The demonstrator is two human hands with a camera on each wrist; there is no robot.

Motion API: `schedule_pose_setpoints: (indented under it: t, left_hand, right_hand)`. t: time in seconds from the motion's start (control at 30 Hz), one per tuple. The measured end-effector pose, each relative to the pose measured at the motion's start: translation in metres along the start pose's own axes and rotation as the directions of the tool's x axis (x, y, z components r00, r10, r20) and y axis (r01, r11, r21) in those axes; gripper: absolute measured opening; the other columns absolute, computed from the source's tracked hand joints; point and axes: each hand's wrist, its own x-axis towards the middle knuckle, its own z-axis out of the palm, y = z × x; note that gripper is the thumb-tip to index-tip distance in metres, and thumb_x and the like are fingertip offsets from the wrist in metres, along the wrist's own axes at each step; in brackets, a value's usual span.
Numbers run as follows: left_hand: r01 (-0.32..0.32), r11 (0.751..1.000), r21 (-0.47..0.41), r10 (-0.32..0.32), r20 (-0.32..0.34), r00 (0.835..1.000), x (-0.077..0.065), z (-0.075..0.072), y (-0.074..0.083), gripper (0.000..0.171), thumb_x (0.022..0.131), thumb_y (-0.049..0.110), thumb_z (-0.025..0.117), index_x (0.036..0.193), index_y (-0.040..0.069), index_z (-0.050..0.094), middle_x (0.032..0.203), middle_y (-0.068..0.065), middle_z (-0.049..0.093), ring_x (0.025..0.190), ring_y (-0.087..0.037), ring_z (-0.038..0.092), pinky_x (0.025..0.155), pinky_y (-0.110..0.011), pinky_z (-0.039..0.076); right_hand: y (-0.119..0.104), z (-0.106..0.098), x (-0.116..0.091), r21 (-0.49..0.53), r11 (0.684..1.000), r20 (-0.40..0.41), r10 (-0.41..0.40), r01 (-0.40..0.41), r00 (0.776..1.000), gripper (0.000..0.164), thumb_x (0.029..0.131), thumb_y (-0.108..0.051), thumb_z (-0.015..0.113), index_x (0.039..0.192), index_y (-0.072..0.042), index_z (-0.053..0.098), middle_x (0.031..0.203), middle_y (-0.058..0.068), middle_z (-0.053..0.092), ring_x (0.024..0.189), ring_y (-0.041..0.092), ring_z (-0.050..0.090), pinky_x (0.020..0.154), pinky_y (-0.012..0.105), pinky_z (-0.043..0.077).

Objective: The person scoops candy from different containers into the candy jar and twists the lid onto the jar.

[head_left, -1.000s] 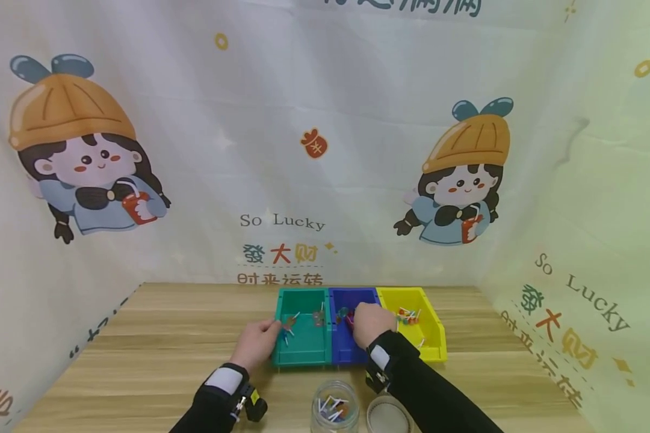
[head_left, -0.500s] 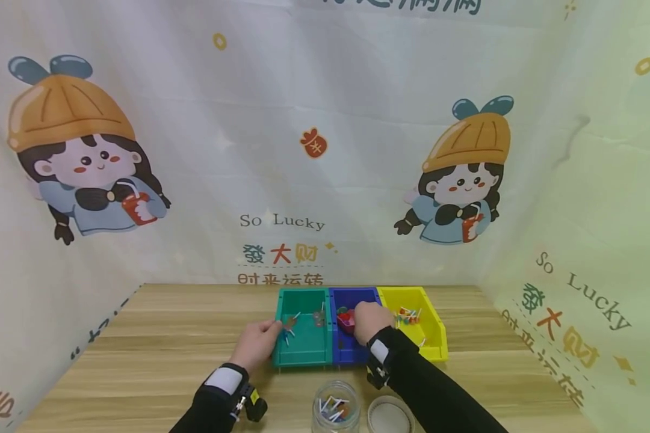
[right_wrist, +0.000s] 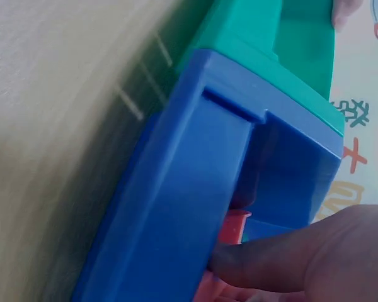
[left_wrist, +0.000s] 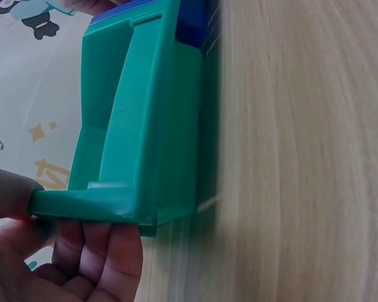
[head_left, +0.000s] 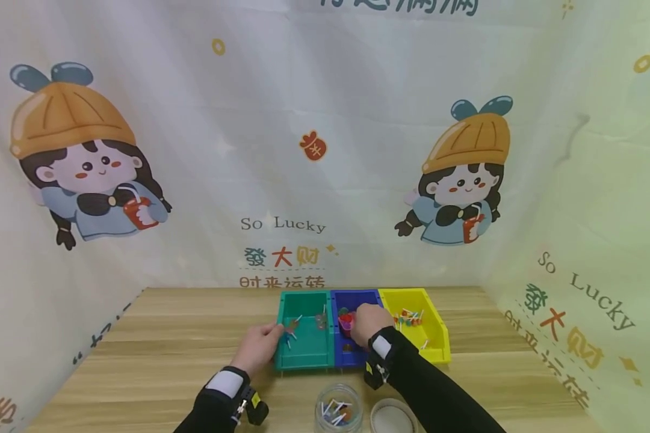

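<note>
My left hand (head_left: 257, 347) grips the left rim of the green bin (left_wrist: 120, 138), thumb on the inner side and fingers curled under the rim. Several lollipops (head_left: 291, 328) lie in that bin. My right hand (head_left: 372, 325) reaches into the blue bin (right_wrist: 170, 182) and holds a small pinkish-red plastic scoop (head_left: 346, 326), with small red and green pieces at it. In the right wrist view my thumb presses on the red scoop (right_wrist: 232, 226); its handle and my other fingers are mostly hidden.
A yellow bin (head_left: 437, 337) with several lollipops joins the blue bin on the right. An open glass jar (head_left: 338, 391) holding lollipops stands in front, beside a round lid (head_left: 394, 419). Printed cloth (head_left: 357, 180) hangs behind the wooden table (head_left: 195, 325).
My right hand has tilted the scoop inside the blue bin, and red pieces now show at it. The left hand keeps its grip on the green rim. The head view shifts slightly.
</note>
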Motion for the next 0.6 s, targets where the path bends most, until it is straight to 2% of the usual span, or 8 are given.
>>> schedule_pose_setpoints:
  t: [0.17, 0.4, 0.6]
  left_hand:
    - [-0.003, 1.0, -0.004, 0.003, 0.009, 1.0, 0.0014, -0.0014, 0.001, 0.043, 0.115, 0.023, 0.051, 0.142, -0.004, 0.069, 0.124, -0.024, 0.074, 0.091, -0.024, 0.066, 0.065, -0.03, 0.052]
    - [-0.014, 1.0, 0.004, 0.014, -0.013, 1.0, 0.0027, -0.0011, -0.0013, 0.04, 0.114, 0.022, 0.052, 0.136, -0.004, 0.074, 0.119, -0.023, 0.075, 0.091, -0.024, 0.066, 0.066, -0.03, 0.052]
    - [-0.007, 1.0, 0.005, 0.007, -0.021, 1.0, 0.002, 0.0008, -0.0025, 0.042, 0.114, 0.022, 0.052, 0.141, -0.004, 0.071, 0.121, -0.023, 0.075, 0.092, -0.024, 0.067, 0.065, -0.03, 0.053]
  right_hand:
    - [0.0014, -0.0032, -0.0032, -0.014, 0.999, -0.017, 0.04, -0.041, 0.999, 0.022, 0.09, -0.018, 0.086, 0.089, -0.001, 0.072, 0.077, 0.01, 0.068, 0.067, 0.026, 0.059, 0.066, 0.039, 0.061]
    - [0.0075, -0.0006, -0.0022, 0.014, 0.999, -0.02, 0.039, -0.039, 0.999, 0.021, 0.091, -0.016, 0.086, 0.09, 0.0, 0.072, 0.075, 0.009, 0.065, 0.067, 0.026, 0.059, 0.064, 0.035, 0.058]
    - [0.0088, -0.0024, -0.0061, 0.053, 0.997, -0.011, 0.048, -0.048, 0.999, 0.02, 0.09, -0.013, 0.086, 0.088, 0.0, 0.071, 0.074, 0.009, 0.065, 0.065, 0.026, 0.059, 0.061, 0.033, 0.055]
